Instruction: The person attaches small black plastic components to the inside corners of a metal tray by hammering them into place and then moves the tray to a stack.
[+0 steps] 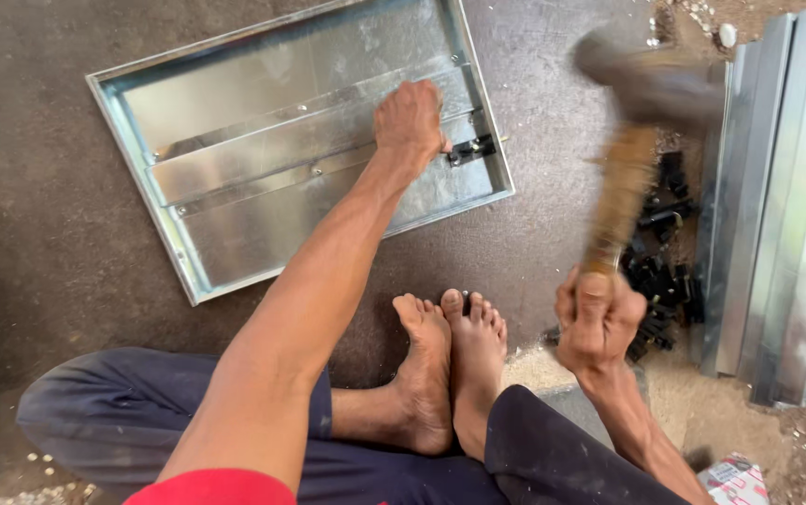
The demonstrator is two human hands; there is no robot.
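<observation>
Nearest, two bare feet [445,360] rest together on the dark floor [38,234]. The right hand [597,323] is clenched around the wooden handle of a hammer [623,178], raised and blurred, beside a heap of small black parts [667,281]. Farther out, the left hand [410,122] is closed, pressing a black latch [471,150] inside the shallow metal tray [235,103]. Stacked metal sheets [786,206] lie at right.

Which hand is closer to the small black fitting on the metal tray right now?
Left. The left hand rests beside the black fitting; the right hand, gripping a hammer, is well off the metal tray.
</observation>
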